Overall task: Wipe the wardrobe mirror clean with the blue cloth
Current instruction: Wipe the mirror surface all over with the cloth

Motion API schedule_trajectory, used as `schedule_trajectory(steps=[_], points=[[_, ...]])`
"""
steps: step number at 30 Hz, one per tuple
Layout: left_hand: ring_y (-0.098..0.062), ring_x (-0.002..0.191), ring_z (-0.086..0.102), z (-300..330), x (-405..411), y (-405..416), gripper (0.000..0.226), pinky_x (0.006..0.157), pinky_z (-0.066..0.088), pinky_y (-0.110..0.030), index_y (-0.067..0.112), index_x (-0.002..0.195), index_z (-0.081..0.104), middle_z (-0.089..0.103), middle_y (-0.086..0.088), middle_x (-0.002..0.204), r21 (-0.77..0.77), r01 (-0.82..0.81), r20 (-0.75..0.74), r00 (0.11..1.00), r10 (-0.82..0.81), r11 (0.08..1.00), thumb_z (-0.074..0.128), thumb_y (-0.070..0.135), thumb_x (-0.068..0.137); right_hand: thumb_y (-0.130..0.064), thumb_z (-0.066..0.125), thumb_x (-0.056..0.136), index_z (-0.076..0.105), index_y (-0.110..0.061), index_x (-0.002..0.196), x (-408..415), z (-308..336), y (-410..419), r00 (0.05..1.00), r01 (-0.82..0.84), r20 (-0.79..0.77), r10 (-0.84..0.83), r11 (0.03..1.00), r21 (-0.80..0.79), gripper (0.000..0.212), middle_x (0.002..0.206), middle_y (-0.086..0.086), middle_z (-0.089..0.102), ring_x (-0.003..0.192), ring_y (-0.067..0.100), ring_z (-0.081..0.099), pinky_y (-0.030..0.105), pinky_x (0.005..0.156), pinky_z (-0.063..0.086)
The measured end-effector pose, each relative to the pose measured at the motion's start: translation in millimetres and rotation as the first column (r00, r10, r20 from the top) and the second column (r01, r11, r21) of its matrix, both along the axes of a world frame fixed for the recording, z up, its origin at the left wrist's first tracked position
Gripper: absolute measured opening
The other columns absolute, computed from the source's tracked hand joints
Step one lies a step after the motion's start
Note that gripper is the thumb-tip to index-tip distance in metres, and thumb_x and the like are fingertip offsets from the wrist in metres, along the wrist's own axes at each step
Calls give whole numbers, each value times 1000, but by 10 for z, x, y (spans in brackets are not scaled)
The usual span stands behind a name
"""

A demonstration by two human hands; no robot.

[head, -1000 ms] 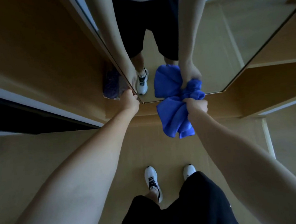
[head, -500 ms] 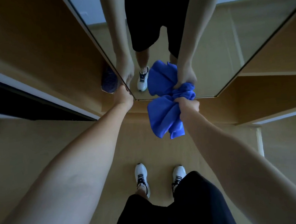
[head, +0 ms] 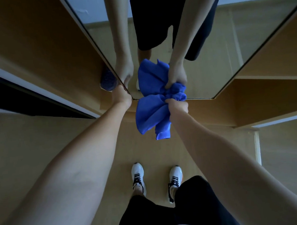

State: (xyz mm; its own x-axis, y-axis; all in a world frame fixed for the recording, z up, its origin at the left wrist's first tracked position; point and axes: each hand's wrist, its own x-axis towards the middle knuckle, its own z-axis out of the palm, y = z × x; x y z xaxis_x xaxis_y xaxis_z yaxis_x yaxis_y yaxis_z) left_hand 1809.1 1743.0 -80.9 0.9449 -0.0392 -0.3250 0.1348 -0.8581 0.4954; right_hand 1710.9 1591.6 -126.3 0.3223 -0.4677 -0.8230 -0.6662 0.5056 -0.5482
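Currently you're mid-wipe at the bottom strip of the wardrobe mirror (head: 200,39): your right hand (head: 177,106) has its fingers curled tight around a bunched wad of the blue cloth (head: 151,112), and the wad is pushed against the glass right at the lower edge, beyond your knuckles. Loose cloth hangs down below the fingers, off the glass, so only the bunched part is doing work. Your left hand (head: 122,95) sits at the mirror's lower left corner, fingers wrapped over the frame edge as far as I can tell; the fingertips themselves are hidden behind the edge. Looks like it's steadying the door. Judgement: bottom edge is in hand, how much of the upper glass is done can't be read from here. Next move calls for steady pressure and a sweep sideways along the lower edge toward the far right corner, or back upward; flatter cloth would cover more per pass. Surface: smooth glass in a thin dark frame, set in tan wood wardrobe panels (head: 35,41). Room: light wood floor (head: 37,142), dim lighting, white sneakers (head: 138,177) planted below your arms, a dark blue shoe (head: 108,80) just left of the left fingers.
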Motion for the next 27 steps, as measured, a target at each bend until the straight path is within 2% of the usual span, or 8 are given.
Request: schedule_trajectory(steps=[5,9,11,13,16,19,22,27], points=[[-36,130,46,10,-3,7,43,101,39,-33,9,142,44,47,-20,142,20,26,-8,1000,-26,999,39,0,100,-25,76,76,54,-18,80,-164,-17,-261,999,-2,-49,-2,997,-75,23,77,0,62,67,18,58,31,73,48],[-36,124,51,12,22,26,45,85,40,-29,11,144,42,50,-18,140,62,46,-52,998,-43,997,38,2,101,-27,70,81,57,-18,95,-358,43,-576,990,54,-117,-73,985,-161,21,81,2,64,70,22,60,33,72,46],[-37,117,55,20,39,43,47,79,38,-26,11,146,39,55,-19,132,68,48,-98,994,-42,997,39,2,100,-26,67,83,55,-17,95,-353,105,-584,989,43,-130,-66,984,-174,19,82,3,63,70,21,60,33,71,46],[-38,114,56,54,64,70,46,76,40,-31,8,145,39,57,-22,128,69,83,-164,984,-71,994,39,4,100,-26,66,86,54,-15,93,-304,150,-493,991,7,-132,-33,982,-186,18,78,2,60,78,25,63,32,73,45],[-36,121,51,173,136,171,44,85,41,-33,5,144,39,50,-19,137,70,182,-254,954,-159,981,39,10,101,-24,66,89,52,-13,98,-211,227,-243,993,-32,-114,9,981,-194,20,73,1,53,83,25,58,30,74,41],[-31,116,52,347,272,299,42,88,41,-29,10,140,45,54,-11,131,18,243,-227,946,-233,970,41,11,98,-24,68,88,53,-12,99,-99,339,51,998,-33,-61,22,982,-185,22,75,0,55,83,26,58,29,73,41],[-30,111,58,428,416,404,37,98,49,-41,16,129,56,60,-8,128,-14,317,-257,916,-310,948,46,15,93,-24,70,86,55,-14,98,4,508,342,1000,-14,-11,13,986,-169,22,81,2,60,82,27,60,31,73,44],[-32,108,58,686,439,538,35,97,50,-46,17,122,59,61,-8,125,-46,395,-193,898,-396,918,40,14,92,-26,73,82,51,-18,80,217,830,763,996,-1,85,17,983,-181,23,82,5,63,82,29,63,34,75,51]])
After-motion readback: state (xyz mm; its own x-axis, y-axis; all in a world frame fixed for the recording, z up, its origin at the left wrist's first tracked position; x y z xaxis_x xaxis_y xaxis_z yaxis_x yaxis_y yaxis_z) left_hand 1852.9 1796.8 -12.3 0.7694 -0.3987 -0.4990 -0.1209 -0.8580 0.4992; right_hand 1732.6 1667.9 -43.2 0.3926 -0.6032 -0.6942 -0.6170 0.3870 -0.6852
